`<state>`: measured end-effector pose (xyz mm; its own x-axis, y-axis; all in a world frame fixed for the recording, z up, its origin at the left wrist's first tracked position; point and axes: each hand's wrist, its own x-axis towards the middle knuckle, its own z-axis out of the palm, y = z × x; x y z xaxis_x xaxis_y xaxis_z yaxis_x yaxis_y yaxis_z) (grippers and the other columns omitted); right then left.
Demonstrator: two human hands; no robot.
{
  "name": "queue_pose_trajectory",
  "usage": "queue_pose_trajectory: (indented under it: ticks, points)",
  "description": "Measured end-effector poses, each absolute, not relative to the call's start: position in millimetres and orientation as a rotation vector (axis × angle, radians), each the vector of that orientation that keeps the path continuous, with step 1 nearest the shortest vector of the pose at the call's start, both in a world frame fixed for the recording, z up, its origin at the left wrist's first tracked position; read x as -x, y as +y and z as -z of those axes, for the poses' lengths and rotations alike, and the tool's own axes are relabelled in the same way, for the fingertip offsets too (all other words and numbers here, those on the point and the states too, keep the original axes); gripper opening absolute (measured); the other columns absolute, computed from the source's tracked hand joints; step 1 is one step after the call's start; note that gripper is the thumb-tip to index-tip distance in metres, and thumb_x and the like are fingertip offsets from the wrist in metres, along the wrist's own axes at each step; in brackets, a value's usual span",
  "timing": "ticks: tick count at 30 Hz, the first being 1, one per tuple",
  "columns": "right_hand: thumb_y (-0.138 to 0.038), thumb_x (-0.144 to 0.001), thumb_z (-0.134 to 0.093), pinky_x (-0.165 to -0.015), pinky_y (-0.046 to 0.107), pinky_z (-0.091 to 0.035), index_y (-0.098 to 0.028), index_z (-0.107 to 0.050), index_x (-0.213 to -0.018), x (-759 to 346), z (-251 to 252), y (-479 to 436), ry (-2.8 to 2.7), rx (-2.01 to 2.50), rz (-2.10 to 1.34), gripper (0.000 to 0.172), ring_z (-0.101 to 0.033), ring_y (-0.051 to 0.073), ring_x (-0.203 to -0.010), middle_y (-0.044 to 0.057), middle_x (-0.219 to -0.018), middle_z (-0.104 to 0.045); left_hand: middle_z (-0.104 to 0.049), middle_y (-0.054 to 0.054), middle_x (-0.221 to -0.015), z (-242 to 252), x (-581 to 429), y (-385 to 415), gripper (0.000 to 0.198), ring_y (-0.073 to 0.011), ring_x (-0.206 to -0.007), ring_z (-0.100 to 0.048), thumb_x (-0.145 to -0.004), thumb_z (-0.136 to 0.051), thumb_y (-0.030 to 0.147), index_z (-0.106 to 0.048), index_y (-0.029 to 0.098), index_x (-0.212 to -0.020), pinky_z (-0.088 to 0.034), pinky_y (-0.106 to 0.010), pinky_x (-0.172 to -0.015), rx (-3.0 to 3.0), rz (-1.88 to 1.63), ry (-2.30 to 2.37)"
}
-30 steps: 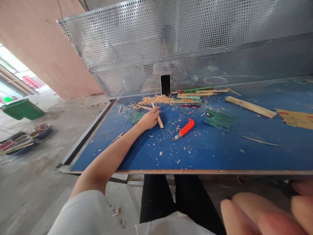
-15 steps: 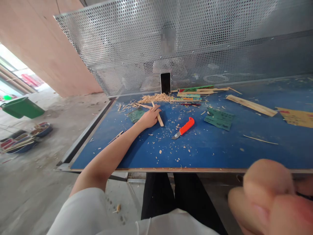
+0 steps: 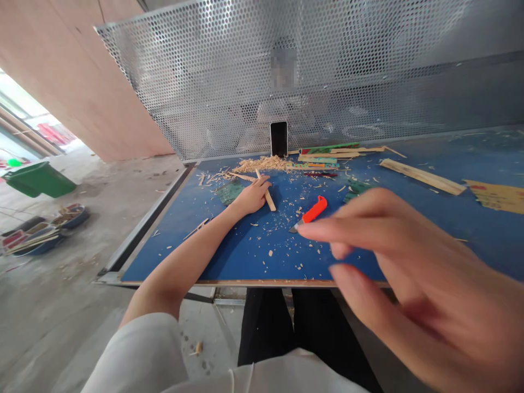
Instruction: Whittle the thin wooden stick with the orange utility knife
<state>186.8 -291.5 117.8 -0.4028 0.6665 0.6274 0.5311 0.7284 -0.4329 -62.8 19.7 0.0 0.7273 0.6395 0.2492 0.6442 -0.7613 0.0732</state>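
Note:
My left hand (image 3: 252, 197) rests on the blue tabletop with its fingers closed over a narrow wooden strip (image 3: 270, 201). Both ends of the strip show past the fingers. Large and close to the camera, my right hand (image 3: 421, 284) hangs in the air, slightly blurred, thumb and fingers apart and nothing between them. Behind its fingertips lies a red-handled knife (image 3: 316, 208), its blade pointing to the near left. Part of a green sandpaper sheet (image 3: 356, 188) shows above the right hand, the rest covered by it. Another green sheet (image 3: 229, 192) lies left of my left hand.
A phone (image 3: 279, 139) stands against the perforated metal panel (image 3: 229, 71). Before it lie a pile of wood shavings (image 3: 262, 163) and colored strips (image 3: 315, 160). A wooden slat (image 3: 423, 177) and tan sheet (image 3: 497, 196) are at right. A green bin (image 3: 41, 179) stands on the floor.
My right hand has come up and left from the lower right corner, its fingers opening out over the table. The left hand stays on the wooden strip.

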Motion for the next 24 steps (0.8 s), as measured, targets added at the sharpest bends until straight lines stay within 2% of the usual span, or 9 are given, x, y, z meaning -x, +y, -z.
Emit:
queue_pose_trajectory:
  ticks: [1, 3, 6, 8, 11, 14, 18, 24]
  points:
    - [-0.028, -0.097, -0.068, -0.084, 0.043, -0.061, -0.041, -0.064, -0.133, -179.5, -127.5, -269.7, -2.030, 0.920, -0.236, 0.038, -0.067, 0.028, -0.104, 0.002, -0.118, -0.068, -0.038, -0.020, -0.167, 0.3, 62.6, 19.7, 0.052, -0.0342, -0.156, -0.038, -0.091, -0.046, 0.003, -0.052, 0.008, -0.142, -0.038, -0.046, -0.128, 2.901, 0.414, -1.070]
    - [-0.031, -0.101, -0.065, -0.087, 0.039, -0.057, -0.031, -0.068, -0.103, -170.6, -134.1, -227.1, -2.018, 0.808, -0.177, 0.003, -0.066, 0.022, -0.096, 0.003, -0.106, -0.064, -0.038, -0.020, -0.167, 0.4, 61.7, 19.5, 0.050, -0.0339, -0.157, -0.037, -0.092, -0.044, 0.002, -0.052, 0.009, -0.141, -0.039, -0.046, -0.127, 2.898, 0.417, -1.067]
    - [-0.038, -0.103, -0.063, -0.081, 0.036, -0.053, -0.025, -0.064, -0.088, -175.4, -114.3, -170.7, -2.177, 0.844, -0.268, 0.020, -0.063, 0.020, -0.088, 0.004, -0.099, -0.064, -0.040, -0.019, -0.166, -1.0, 59.7, 18.1, 0.057, -0.0324, -0.158, -0.036, -0.089, -0.045, 0.002, -0.048, 0.011, -0.145, -0.040, -0.046, -0.127, 2.903, 0.437, -1.090]
    - [-0.043, -0.107, -0.055, -0.079, 0.037, -0.051, -0.023, -0.062, -0.085, -188.4, -92.1, -138.3, -2.239, 0.913, -0.328, 0.030, -0.061, 0.019, -0.084, 0.006, -0.100, -0.063, -0.043, -0.021, -0.164, -2.7, 58.6, 16.4, 0.067, -0.0310, -0.156, -0.040, -0.087, -0.045, 0.002, -0.039, 0.011, -0.153, -0.043, -0.045, -0.124, 2.913, 0.465, -1.148]
    - [-0.048, -0.109, -0.043, -0.088, 0.042, -0.050, -0.023, -0.064, -0.089, -213.3, -63.2, -99.6, -2.430, 0.952, -0.413, 0.039, -0.062, 0.022, -0.087, 0.008, -0.102, -0.063, -0.053, -0.024, -0.154, -4.8, 57.6, 13.6, 0.077, -0.0299, -0.145, -0.054, -0.085, -0.046, 0.004, -0.026, 0.008, -0.159, -0.050, -0.041, -0.116, 2.943, 0.491, -1.248]
    - [-0.064, -0.098, -0.061, -0.094, 0.046, -0.051, -0.025, -0.069, -0.100, -234.5, -45.7, -79.3, -2.570, 1.058, -0.530, 0.039, -0.063, 0.027, -0.102, 0.011, -0.118, -0.062, -0.059, -0.023, -0.146, -5.6, 57.6, 11.9, 0.079, -0.0293, -0.139, -0.059, -0.086, -0.046, 0.005, -0.023, 0.008, -0.161, -0.051, -0.040, -0.114, 2.965, 0.507, -1.255]
    - [-0.068, -0.088, -0.072, -0.105, 0.052, -0.047, -0.030, -0.072, -0.112, -248.5, -31.2, -78.0, -2.682, 1.011, -0.606, 0.044, -0.055, 0.034, -0.125, 0.010, -0.130, -0.061, -0.062, -0.020, -0.141, -5.7, 58.2, 11.7, 0.073, -0.0277, -0.135, -0.061, -0.089, -0.046, 0.008, -0.026, 0.011, -0.159, -0.052, -0.040, -0.113, 2.982, 0.554, -1.230]
    - [-0.057, -0.099, -0.062, -0.111, 0.056, -0.040, -0.028, -0.071, -0.108, -249.5, -18.3, -82.9, -2.683, 0.932, -0.541, 0.032, -0.057, 0.032, -0.120, 0.009, -0.121, -0.066, -0.053, -0.019, -0.154, -3.3, 60.2, 16.1, 0.060, -0.0274, -0.136, -0.061, -0.093, -0.045, 0.010, -0.037, 0.017, -0.153, -0.053, -0.041, -0.112, 2.993, 0.536, -1.176]
